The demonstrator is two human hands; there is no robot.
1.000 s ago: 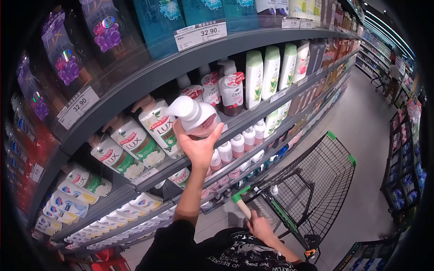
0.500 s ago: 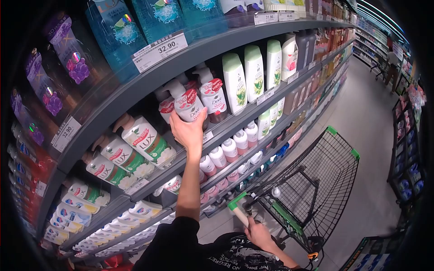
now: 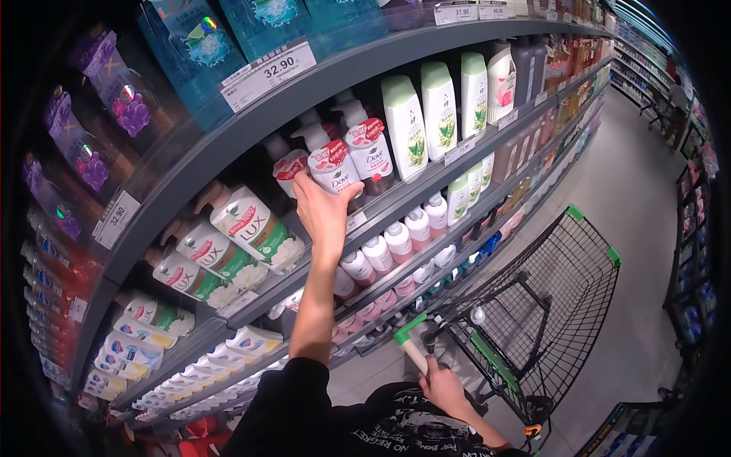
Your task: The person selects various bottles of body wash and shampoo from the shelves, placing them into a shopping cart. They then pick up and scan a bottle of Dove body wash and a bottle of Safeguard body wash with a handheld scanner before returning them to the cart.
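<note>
Bottle (image 3: 336, 171) upright on shelf (image 3: 426, 183), pump head up, spout leftward.
Left hand (image 3: 324, 213) wraps its lower body from the front; right hand (image 3: 442, 385) is closed on the cart handle (image 3: 410, 346).

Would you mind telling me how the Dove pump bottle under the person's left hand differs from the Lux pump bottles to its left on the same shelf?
The Dove pump bottle stands nearly upright, gripped by the left hand; the Lux pump bottles lean over, untouched. The Dove pump bottle has a red-and-white label and a dark base; the Lux pump bottles show green, with white flowers. Both have pump tops and share one shelf.
</note>
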